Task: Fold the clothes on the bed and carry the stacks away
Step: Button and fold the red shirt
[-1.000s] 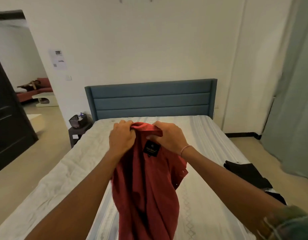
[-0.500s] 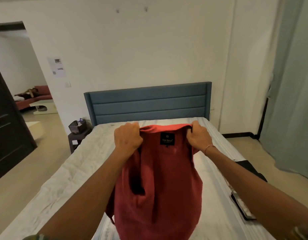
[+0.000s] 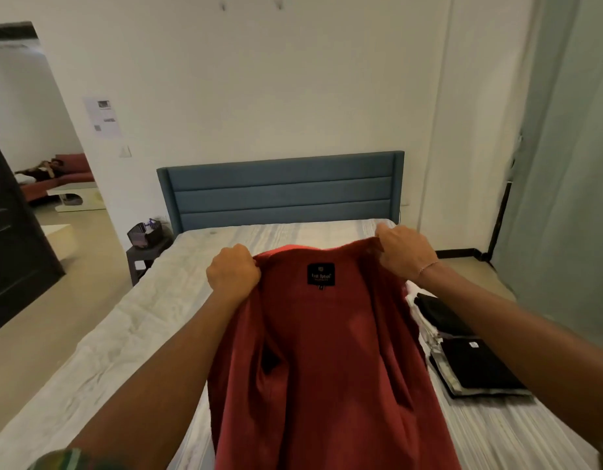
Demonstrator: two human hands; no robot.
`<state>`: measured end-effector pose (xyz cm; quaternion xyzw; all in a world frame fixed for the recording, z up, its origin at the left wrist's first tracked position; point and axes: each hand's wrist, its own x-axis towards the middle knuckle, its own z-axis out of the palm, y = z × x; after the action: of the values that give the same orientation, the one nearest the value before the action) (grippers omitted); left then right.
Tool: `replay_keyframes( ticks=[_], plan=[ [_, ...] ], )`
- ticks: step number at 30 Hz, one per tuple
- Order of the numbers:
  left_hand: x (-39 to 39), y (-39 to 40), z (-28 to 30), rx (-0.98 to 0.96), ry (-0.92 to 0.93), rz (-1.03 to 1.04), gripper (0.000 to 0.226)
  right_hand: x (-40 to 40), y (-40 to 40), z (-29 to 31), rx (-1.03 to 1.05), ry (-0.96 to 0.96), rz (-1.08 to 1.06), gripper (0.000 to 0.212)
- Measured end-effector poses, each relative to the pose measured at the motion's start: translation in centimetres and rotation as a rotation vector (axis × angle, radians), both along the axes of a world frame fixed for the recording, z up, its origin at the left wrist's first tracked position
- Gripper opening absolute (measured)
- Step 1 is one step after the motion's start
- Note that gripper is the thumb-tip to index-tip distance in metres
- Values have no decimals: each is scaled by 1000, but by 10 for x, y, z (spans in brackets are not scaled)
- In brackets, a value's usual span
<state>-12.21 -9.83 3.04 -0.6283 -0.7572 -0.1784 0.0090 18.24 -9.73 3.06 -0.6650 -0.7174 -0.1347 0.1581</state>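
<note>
Spread wider than half a second ago, with the right hand shifted outward and up. Left hand (image 3: 233, 270) fisted around the left side of the red shirt (image 3: 322, 361) at the collar; right hand (image 3: 402, 254) pinching the collar's right end, a thin bracelet (image 3: 428, 266) at the wrist. Held taut between both fists above the bed (image 3: 117, 337), black neck label (image 3: 321, 274) facing the camera, body of the garment hanging down toward the near edge. Off to the left, a dark door (image 3: 11, 232), an open doorway onto a red sofa (image 3: 69, 171), and a small nightstand (image 3: 142, 257) carrying a dark basket (image 3: 144, 232) just beside the mattress. Wide bare stretch of pale striped sheet left of the shirt, up to the blue headboard (image 3: 279, 191). Right of the shirt, partly under the right forearm, a stack of folded dark clothes (image 3: 470, 364) near the mattress edge. Farther right, a green curtain (image 3: 565, 198).
</note>
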Motion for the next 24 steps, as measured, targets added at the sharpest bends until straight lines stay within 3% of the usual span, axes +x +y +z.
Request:
replay_keyframes(
  ticks=[2,5,6,8,9,12,16,20,24],
  plan=[
    [9,0,5,-173,-239,-37,12,-6,-3,4,-208,307,-71,21],
    [29,-4,19,-486,-829,-63,21,-7,-11,14,-523,1106,-97,24],
    [33,-9,25,-539,-950,-50,23,-10,-14,17,-577,1304,-85,27],
    [49,-18,35,-591,-1042,-65,26,-7,-22,21,-664,1546,-25,37],
    [58,-23,38,-575,-1004,-77,29,-5,-26,22,-712,1603,22,44],
    [83,-28,45,-385,-889,-76,32,4,-38,27,-764,1631,169,61],
    [102,-29,46,-134,-611,-30,53,24,-53,42,-639,1258,139,81],
    [114,-29,52,-50,-916,-385,34,42,-57,53,-531,1068,175,65],
    [121,-39,51,70,-925,-531,32,69,-65,60,-664,992,500,39]
  ],
)
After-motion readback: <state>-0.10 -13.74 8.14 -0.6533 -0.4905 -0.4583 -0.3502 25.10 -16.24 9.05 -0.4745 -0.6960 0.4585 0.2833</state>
